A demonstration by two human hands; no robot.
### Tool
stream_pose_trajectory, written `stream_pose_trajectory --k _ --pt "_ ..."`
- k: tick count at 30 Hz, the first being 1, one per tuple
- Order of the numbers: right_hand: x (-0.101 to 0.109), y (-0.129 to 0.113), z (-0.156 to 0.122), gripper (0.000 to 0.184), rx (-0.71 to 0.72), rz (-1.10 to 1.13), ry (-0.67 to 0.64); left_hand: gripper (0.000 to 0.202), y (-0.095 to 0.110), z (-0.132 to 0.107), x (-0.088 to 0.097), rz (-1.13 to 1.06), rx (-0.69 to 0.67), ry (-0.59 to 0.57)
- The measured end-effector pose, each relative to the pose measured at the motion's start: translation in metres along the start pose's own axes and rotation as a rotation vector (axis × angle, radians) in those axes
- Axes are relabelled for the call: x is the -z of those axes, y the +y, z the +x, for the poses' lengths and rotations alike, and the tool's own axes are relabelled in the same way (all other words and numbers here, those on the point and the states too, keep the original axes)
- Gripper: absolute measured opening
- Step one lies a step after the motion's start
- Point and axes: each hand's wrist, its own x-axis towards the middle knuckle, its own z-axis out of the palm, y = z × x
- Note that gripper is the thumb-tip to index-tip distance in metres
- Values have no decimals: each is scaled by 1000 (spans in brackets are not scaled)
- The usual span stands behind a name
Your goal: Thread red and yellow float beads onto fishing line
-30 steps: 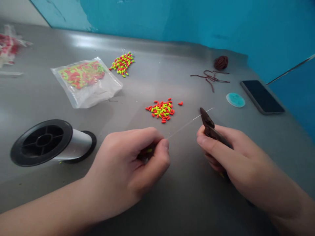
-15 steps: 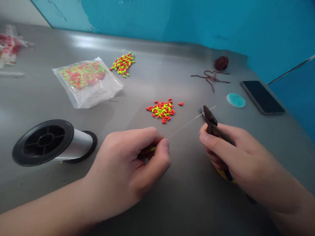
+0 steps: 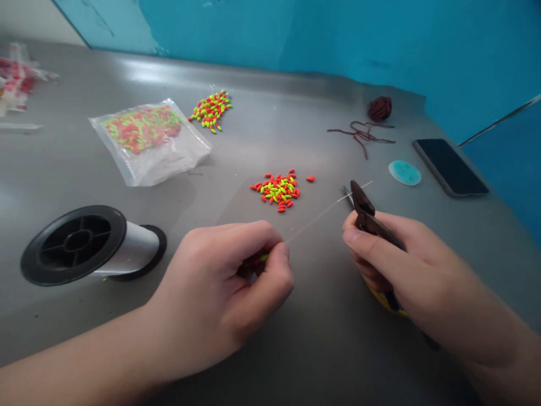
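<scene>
My left hand (image 3: 236, 282) is closed in a pinch on a thin clear line (image 3: 315, 217). A bit of red and green, like beads (image 3: 256, 260), shows inside its curled fingers. From the fingertips the line runs up to the right, taut, and crosses the jaws of a pair of dark pliers (image 3: 362, 200). My right hand (image 3: 406, 259) is wrapped around the pliers, whose jaws stand slightly apart around the line. A short end of line sticks out beyond them. Just beyond both hands lies a pile of red and yellow-green beads (image 3: 279, 189).
Left of my hands, a black-flanged spool (image 3: 137, 248) of clear line lies on the grey table (image 3: 236, 152). Farther back are a plastic bag (image 3: 156, 146) of beads and another bead pile (image 3: 213, 110). At right sit brown cord (image 3: 380, 108), a turquoise disc (image 3: 406, 172) and a phone (image 3: 451, 168).
Hardly anything differs. Both hands have shifted only slightly, and the line still runs from my left fingertips to the pliers' jaws.
</scene>
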Motion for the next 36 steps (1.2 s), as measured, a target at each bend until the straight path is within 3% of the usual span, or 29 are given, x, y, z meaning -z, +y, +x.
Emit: stream_pose_trajectory --k 7,15,19,24,27,31,36 --pt "-6 -10 -1 30 48 -116 -58 25 3 1 0 -120 107 -28" --pt "-8 -4 -6 33 -96 -29 -157 31 5 10 3 -400 347 -48" --pt "-6 0 -4 33 -226 168 -221 29 2 11 4 -617 487 -6" --pt "-5 -5 0 35 -345 545 -418 27 3 12 3 -804 592 148" --pt "-5 -7 1 30 -333 618 -515 28 3 13 3 -794 614 202" --pt "-3 -11 -3 26 -314 522 -600 28 4 14 3 -726 606 152" --pt "0 -15 -17 22 -285 196 -534 26 6 7 3 -472 381 34"
